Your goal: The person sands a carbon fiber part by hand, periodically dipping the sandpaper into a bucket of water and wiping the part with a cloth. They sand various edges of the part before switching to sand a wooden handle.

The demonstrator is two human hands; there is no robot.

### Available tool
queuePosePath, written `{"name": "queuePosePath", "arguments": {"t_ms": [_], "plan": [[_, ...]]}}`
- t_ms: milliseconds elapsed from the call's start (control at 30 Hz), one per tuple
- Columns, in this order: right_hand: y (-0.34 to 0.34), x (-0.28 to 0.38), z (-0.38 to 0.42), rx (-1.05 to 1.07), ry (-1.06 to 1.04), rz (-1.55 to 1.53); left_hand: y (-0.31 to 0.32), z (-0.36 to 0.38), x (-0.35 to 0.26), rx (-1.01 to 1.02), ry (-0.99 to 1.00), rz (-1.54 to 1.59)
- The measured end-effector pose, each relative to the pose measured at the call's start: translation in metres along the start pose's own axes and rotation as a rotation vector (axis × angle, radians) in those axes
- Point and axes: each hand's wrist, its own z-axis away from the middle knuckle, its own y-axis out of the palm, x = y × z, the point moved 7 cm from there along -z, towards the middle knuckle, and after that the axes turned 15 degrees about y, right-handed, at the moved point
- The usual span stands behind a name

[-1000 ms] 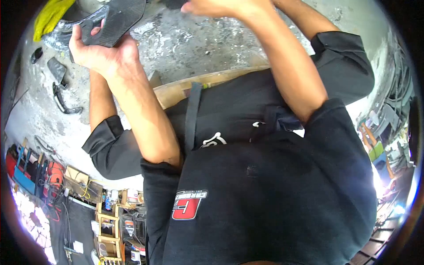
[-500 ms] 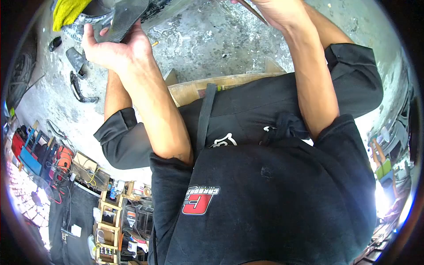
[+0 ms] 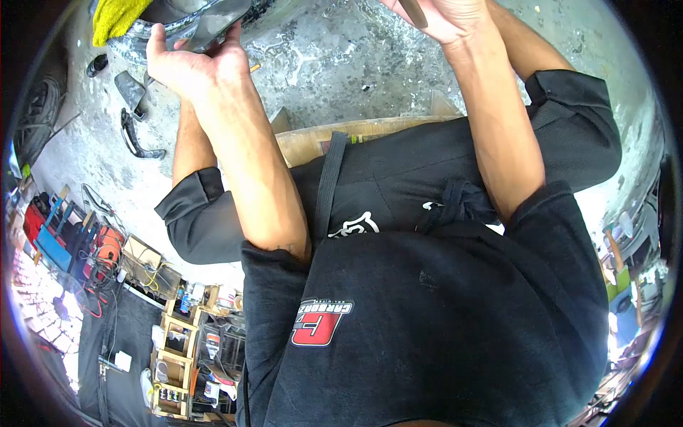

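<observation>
At the upper left, my left hand [image 3: 196,69] is turned palm up, its thumb stretched out. Its fingers reach under a dark, glossy curved panel [image 3: 222,20] and hold it; the earlier view shows a carbon-fibre weave on it. Behind the panel is a dark, rounded hollow object [image 3: 135,48] with a yellow cloth [image 3: 114,20] draped over its left side. My right hand [image 3: 459,18] is at the top edge, partly cut off. A thin, flat brownish strip-like tool [image 3: 413,13] sticks out of its grip; the tool's far end is out of frame.
Dark curved pieces [image 3: 130,94] lie on the stained grey floor [image 3: 334,64] to the left. A low wooden seat [image 3: 306,144] is under my legs. Wooden shelves [image 3: 174,363] with bottles and an orange machine [image 3: 109,243] stand at the lower left.
The panel in my left hand has tilted, and that hand has shifted slightly right and down. My right hand has turned, so the tool shows a broader face and points more steeply.
</observation>
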Motion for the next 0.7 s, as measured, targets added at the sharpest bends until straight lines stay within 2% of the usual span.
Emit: {"name": "queuePosePath", "arguments": {"t_ms": [67, 100, 200, 233, 333, 400, 433, 500, 533, 600, 667, 700], "plan": [[0.002, 0.001, 0.004, 0.011, -0.008, -0.053, -0.002, 0.002, 0.001, -0.029, 0.005, -0.040], [0.004, 0.001, 0.005, 0.019, -0.012, -0.106, 0.000, 0.001, 0.003, 0.022, 0.009, -0.002], [0.001, 0.004, 0.000, 0.038, -0.029, -0.006, -0.008, 0.001, 0.007, 0.023, -0.006, 0.020], [0.000, 0.005, 0.002, 0.039, -0.031, -0.007, -0.010, 0.002, 0.009, -0.034, 0.004, 0.058], [-0.002, 0.002, 0.003, -0.074, 0.021, 0.090, -0.019, 0.002, 0.014, -0.057, -0.020, 0.123], [0.003, 0.006, 0.005, -0.188, -0.153, 0.265, -0.031, 0.000, 0.020, -0.077, -0.039, 0.146], [0.006, 0.004, 0.007, -0.181, -0.148, 0.270, -0.038, -0.001, 0.023, -0.059, -0.020, 0.147], [0.004, 0.003, 0.014, -0.457, -0.089, 0.833, -0.044, 0.008, 0.029, -0.012, -0.041, 0.154], [0.002, -0.003, 0.014, -0.569, -0.018, 0.992, -0.048, 0.009, 0.035, -0.015, -0.041, 0.165], [0.013, -0.020, 0.015, -0.467, -0.454, 1.404, -0.056, 0.012, 0.049, -0.023, -0.035, 0.232], [0.007, -0.052, 0.006, -0.476, -0.386, 1.556, -0.062, 0.010, 0.062, -0.002, -0.035, 0.337], [0.014, -0.061, 0.004, -0.477, -0.421, 1.556, -0.062, 0.011, 0.065, 0.012, -0.024, 0.370]]}}
